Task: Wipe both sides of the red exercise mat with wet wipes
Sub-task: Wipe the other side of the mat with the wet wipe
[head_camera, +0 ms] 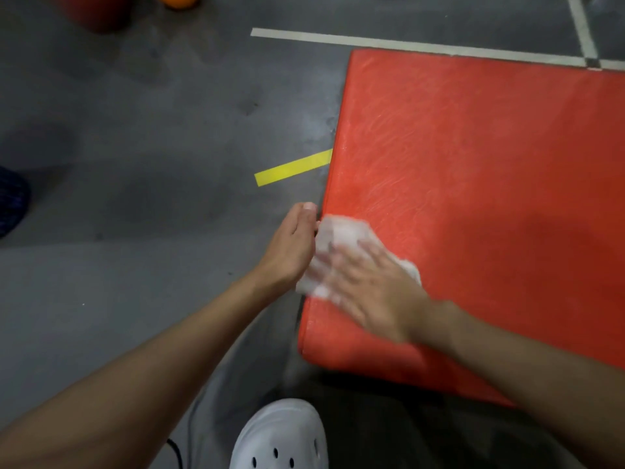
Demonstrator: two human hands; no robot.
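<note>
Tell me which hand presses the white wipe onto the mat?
The right hand, flat on the wet wipe atop the red mat; the left hand only sits at the mat's edge.

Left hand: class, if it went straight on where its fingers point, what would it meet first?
Probably the mat, at its left edge: the left hand angles toward it, fingertips seemingly almost touching; depth is unclear.
</note>
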